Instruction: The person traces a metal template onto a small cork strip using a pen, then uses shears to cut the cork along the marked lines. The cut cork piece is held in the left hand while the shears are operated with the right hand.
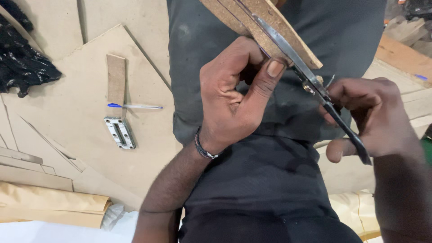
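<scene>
Left hand (234,96): forearm comes up from the lower frame edge, wrist bent back with a dark band on it, fingers curled in, thumb (265,81) stretched up and out with the nail showing, grip pinched shut. Right hand (375,119): enters from the lower right, sits just beside the left grip at about the same height, fingers folded tight into a closed grip, one fingertip poking out below the knuckles.

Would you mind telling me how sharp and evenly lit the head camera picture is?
Head view: soft, even light with faint shadows; the left hand and cork-like board are sharp; the scissors show a mild sheen, no glare; the right hand is slightly soft; the pen on the table is clear.
</scene>
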Demonstrator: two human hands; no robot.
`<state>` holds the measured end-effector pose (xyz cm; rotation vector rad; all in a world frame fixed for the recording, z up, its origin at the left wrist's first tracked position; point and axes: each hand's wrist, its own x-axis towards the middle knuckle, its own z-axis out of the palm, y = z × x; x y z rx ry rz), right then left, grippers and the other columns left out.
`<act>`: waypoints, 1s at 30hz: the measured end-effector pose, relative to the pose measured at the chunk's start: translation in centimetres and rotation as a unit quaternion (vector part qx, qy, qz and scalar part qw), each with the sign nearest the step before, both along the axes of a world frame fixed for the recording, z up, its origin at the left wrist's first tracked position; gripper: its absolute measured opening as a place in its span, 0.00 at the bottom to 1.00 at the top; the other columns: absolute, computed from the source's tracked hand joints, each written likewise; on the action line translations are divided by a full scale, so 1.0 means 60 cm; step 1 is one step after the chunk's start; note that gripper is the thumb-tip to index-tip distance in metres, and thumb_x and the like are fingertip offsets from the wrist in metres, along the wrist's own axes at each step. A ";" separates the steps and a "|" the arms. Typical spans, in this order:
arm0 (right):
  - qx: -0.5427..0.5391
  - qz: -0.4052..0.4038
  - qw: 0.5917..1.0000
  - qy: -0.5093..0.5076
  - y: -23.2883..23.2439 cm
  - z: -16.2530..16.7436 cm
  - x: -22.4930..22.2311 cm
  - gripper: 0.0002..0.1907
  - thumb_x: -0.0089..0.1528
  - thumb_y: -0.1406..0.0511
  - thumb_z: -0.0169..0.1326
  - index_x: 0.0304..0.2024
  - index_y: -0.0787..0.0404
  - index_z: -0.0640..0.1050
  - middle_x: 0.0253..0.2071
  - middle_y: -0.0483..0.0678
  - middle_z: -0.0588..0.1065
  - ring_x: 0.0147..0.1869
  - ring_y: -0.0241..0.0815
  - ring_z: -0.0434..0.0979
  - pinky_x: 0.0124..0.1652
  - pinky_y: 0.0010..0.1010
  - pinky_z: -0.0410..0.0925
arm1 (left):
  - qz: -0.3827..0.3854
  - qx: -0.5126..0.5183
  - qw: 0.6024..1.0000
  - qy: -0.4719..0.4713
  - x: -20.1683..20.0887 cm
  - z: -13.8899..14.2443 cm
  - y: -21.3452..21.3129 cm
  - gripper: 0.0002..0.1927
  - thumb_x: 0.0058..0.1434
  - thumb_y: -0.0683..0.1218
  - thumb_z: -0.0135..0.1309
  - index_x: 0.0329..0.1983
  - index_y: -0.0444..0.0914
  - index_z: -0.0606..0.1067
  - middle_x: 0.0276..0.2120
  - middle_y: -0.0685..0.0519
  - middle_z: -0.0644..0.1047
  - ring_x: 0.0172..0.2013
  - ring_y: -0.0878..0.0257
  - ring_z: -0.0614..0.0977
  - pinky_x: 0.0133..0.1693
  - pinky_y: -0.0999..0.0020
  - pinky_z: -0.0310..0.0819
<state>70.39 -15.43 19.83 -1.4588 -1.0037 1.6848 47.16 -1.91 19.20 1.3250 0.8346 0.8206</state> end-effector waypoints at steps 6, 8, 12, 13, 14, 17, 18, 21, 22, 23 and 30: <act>-0.005 0.019 0.999 -0.050 -0.002 0.014 0.015 0.34 0.41 0.44 0.75 0.33 0.58 0.75 0.25 0.36 0.73 0.27 0.24 0.73 0.27 0.18 0.61 | 0.002 0.000 1.000 0.014 0.001 0.003 -0.002 0.13 0.78 0.45 0.56 0.36 0.35 0.74 0.28 0.58 0.74 0.24 0.75 0.70 0.27 0.78 0.61; -0.008 0.052 0.997 -0.047 0.001 0.001 0.023 0.34 0.39 0.46 0.77 0.34 0.60 0.77 0.23 0.37 0.73 0.24 0.26 0.71 0.24 0.18 0.57 | 0.002 -0.006 1.000 0.015 0.000 0.006 -0.003 0.12 0.77 0.45 0.55 0.37 0.35 0.74 0.28 0.58 0.74 0.24 0.76 0.70 0.26 0.78 0.61; -0.022 0.052 0.997 -0.057 -0.011 0.000 0.029 0.35 0.39 0.47 0.78 0.33 0.62 0.76 0.22 0.40 0.72 0.22 0.26 0.70 0.26 0.20 0.57 | 0.004 -0.025 1.000 0.005 0.001 0.007 -0.001 0.10 0.76 0.45 0.55 0.39 0.35 0.74 0.26 0.58 0.75 0.22 0.76 0.71 0.25 0.80 0.61; -0.027 0.045 0.997 -0.052 -0.014 0.002 0.027 0.35 0.40 0.47 0.78 0.33 0.62 0.76 0.22 0.41 0.72 0.22 0.26 0.69 0.26 0.20 0.57 | 0.004 -0.034 0.999 0.002 0.001 0.006 0.000 0.10 0.76 0.44 0.55 0.39 0.35 0.74 0.26 0.58 0.74 0.22 0.77 0.71 0.25 0.80 0.61; -0.030 0.036 0.998 -0.038 -0.014 0.004 0.025 0.35 0.41 0.46 0.77 0.35 0.62 0.75 0.23 0.41 0.72 0.22 0.27 0.67 0.27 0.20 0.56 | 0.003 -0.044 0.999 -0.001 0.001 0.007 0.001 0.11 0.77 0.44 0.55 0.38 0.35 0.74 0.25 0.59 0.74 0.22 0.77 0.72 0.24 0.81 0.62; -0.055 0.018 0.998 0.000 -0.005 0.011 0.016 0.39 0.41 0.40 0.74 0.35 0.63 0.76 0.23 0.39 0.73 0.23 0.27 0.70 0.25 0.20 0.59 | 0.004 -0.089 0.996 -0.017 0.001 0.009 0.001 0.12 0.78 0.44 0.56 0.37 0.34 0.73 0.25 0.59 0.75 0.22 0.77 0.74 0.24 0.81 0.64; -0.067 0.011 0.998 0.012 -0.002 0.016 0.012 0.41 0.40 0.38 0.73 0.35 0.63 0.76 0.23 0.38 0.74 0.23 0.26 0.72 0.24 0.19 0.60 | 0.000 -0.118 0.993 -0.026 0.000 0.010 0.000 0.11 0.77 0.44 0.56 0.38 0.35 0.73 0.26 0.59 0.75 0.22 0.78 0.75 0.23 0.81 0.66; -0.104 0.010 0.994 -0.022 0.005 0.037 0.006 0.44 0.38 0.32 0.70 0.32 0.61 0.75 0.26 0.38 0.73 0.28 0.28 0.71 0.29 0.20 0.61 | 0.003 -0.106 0.993 -0.045 0.002 0.011 -0.002 0.13 0.78 0.44 0.57 0.36 0.34 0.72 0.25 0.59 0.73 0.23 0.77 0.72 0.24 0.80 0.63; -0.117 0.002 0.993 -0.010 0.005 0.042 0.004 0.45 0.37 0.31 0.70 0.33 0.62 0.75 0.26 0.39 0.72 0.28 0.28 0.71 0.29 0.21 0.60 | 0.005 -0.091 0.995 -0.038 0.002 0.011 -0.004 0.13 0.77 0.44 0.57 0.36 0.34 0.72 0.25 0.59 0.72 0.23 0.77 0.70 0.24 0.81 0.62; -0.127 -0.005 0.992 0.000 0.005 0.046 0.003 0.46 0.37 0.31 0.69 0.33 0.62 0.75 0.26 0.39 0.72 0.29 0.28 0.70 0.29 0.21 0.60 | 0.008 -0.076 0.997 -0.030 0.003 0.012 -0.005 0.13 0.77 0.44 0.57 0.35 0.34 0.72 0.24 0.59 0.71 0.23 0.78 0.69 0.25 0.81 0.60; -0.106 -0.019 0.993 -0.037 -0.001 0.042 -0.002 0.45 0.39 0.34 0.72 0.35 0.62 0.70 0.23 0.40 0.70 0.30 0.29 0.63 0.29 0.23 0.55 | 0.040 -0.110 0.990 -0.083 0.011 0.011 -0.010 0.13 0.78 0.46 0.57 0.40 0.34 0.73 0.28 0.58 0.75 0.26 0.77 0.71 0.28 0.80 0.64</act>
